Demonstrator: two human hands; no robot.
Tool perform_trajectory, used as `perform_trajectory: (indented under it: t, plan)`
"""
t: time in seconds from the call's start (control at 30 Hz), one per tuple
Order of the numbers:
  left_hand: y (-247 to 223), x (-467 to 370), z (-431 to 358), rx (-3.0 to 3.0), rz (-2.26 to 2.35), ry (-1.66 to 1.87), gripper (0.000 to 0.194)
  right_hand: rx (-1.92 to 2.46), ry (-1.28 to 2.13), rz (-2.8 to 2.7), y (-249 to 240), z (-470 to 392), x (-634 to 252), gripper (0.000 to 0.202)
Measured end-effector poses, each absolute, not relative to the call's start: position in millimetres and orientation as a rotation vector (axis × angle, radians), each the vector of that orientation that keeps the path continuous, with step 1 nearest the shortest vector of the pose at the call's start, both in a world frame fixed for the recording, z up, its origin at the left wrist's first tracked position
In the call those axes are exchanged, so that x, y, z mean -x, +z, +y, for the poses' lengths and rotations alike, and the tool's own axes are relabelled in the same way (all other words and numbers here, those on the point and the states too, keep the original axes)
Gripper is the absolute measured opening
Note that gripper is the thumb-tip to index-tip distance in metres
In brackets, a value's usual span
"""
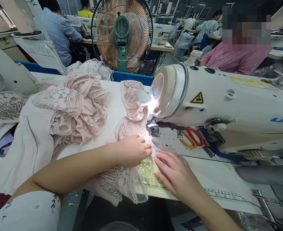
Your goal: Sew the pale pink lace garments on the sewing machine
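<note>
Just in front of the lit needle area (151, 128) of a white sewing machine (203, 93), my left hand (135, 150) is closed on a pale pink lace garment piece (129, 128). Its lace end (114, 181) hangs over the table's front edge. My right hand (176, 173) lies with fingers stretched out, their tips touching the table by the fabric's edge. Between the hands is a shiny yellowish patch (147, 173) beside a printed ruler strip (228, 194). Another finished-looking lace part (131, 96) lies behind the needle.
A heap of pink lace garments (76, 109) covers the left of the table. Orange and red-handled scissors (191, 136) lie under the machine arm. A large fan (122, 35) stands behind the table. A person in pink (242, 59) sits at the back right; other people work behind.
</note>
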State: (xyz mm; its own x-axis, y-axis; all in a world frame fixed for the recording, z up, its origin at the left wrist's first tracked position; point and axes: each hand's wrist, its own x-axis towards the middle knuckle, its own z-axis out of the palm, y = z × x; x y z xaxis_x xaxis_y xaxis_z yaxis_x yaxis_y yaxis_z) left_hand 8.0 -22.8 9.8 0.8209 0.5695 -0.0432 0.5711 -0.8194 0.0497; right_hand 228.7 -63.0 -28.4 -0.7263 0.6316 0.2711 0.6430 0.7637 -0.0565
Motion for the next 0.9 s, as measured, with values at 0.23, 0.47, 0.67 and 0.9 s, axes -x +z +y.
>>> perform_trajectory:
  t: [0.23, 0.47, 0.67, 0.9]
  plan:
    - [9.0, -1.3, -11.7, -3.057, 0.824, -0.132, 0.026, 1.145, 0.029, -2.674, -23.5, -52.0, -210.5, 0.029]
    - [1.6, 3.3, 1.6, -3.098, 0.854, 0.000, 0.022, 1.337, -0.053, -2.792, -18.4, -39.7, -193.7, 0.035]
    - [-8.4, 7.7, 14.6, -3.154, 0.870, 0.129, 0.023, 1.717, 0.081, -2.948, 3.1, -30.6, -172.2, 0.048]
    - [-15.1, 14.4, 29.5, -3.166, 0.921, 0.169, 0.027, 1.888, 0.141, -2.973, 8.9, -20.4, -152.9, 0.055]
